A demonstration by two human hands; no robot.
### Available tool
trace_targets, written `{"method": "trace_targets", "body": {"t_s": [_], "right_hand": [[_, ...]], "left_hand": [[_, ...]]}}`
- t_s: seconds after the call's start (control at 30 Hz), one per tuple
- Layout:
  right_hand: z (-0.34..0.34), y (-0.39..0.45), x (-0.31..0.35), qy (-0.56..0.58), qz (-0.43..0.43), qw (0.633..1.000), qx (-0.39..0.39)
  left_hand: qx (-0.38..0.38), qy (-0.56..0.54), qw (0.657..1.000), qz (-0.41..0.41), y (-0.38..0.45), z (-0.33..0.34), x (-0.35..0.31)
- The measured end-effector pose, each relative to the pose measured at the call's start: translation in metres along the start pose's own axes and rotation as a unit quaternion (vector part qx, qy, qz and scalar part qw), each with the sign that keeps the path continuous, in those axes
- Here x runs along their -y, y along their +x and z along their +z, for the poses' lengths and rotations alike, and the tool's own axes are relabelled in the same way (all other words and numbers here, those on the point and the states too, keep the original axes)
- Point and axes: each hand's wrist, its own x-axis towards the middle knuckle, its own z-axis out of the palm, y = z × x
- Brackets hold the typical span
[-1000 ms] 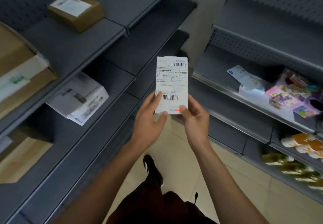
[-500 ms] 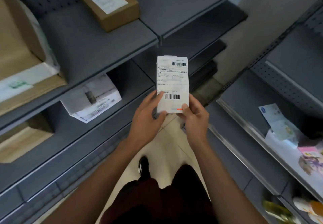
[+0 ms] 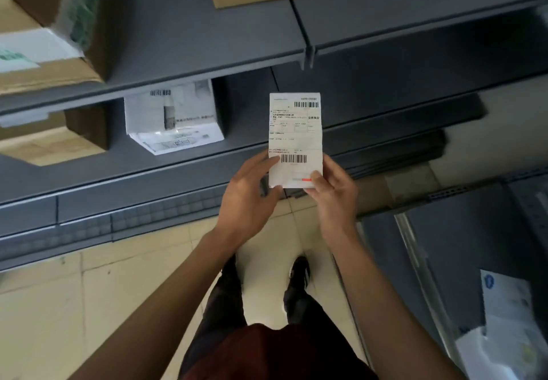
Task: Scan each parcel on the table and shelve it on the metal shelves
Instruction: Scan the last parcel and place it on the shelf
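Risk: thin parcel [image 3: 295, 139] held only by its bottom edge, left hand [image 3: 249, 193] and right hand [image 3: 335, 196] pinching it before the metal shelves [image 3: 207, 53]. Could flop or slip; blurred barcode might misread.

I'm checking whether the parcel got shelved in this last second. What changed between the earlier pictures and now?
Only the view turned: the left shelves now fill the frame, and the right-hand shelf has slid to the edge. The parcel was not shelved or let go: the left hand and right hand pinch its lower end as before, label up.
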Motion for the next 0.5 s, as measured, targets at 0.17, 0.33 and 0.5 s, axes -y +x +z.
{"method": "trace_targets", "body": {"t_s": [0.17, 0.33, 0.5], "right_hand": [[-0.011, 0.035, -0.011, -0.028, -0.001, 1.000, 0.009], [-0.010, 0.076, -0.028, -0.051, -0.008, 0.998, 0.025], [0.007, 0.117, -0.040, -0.044, -0.025, 0.998, 0.049]], "left_hand": [[-0.005, -0.020, 0.999, -0.043, 0.018, 0.029, 0.011], [0.006, -0.027, 0.999, -0.041, 0.046, 0.047, 0.035], [-0.023, -0.038, 0.999, -0.022, 0.067, 0.056, 0.061]]}}
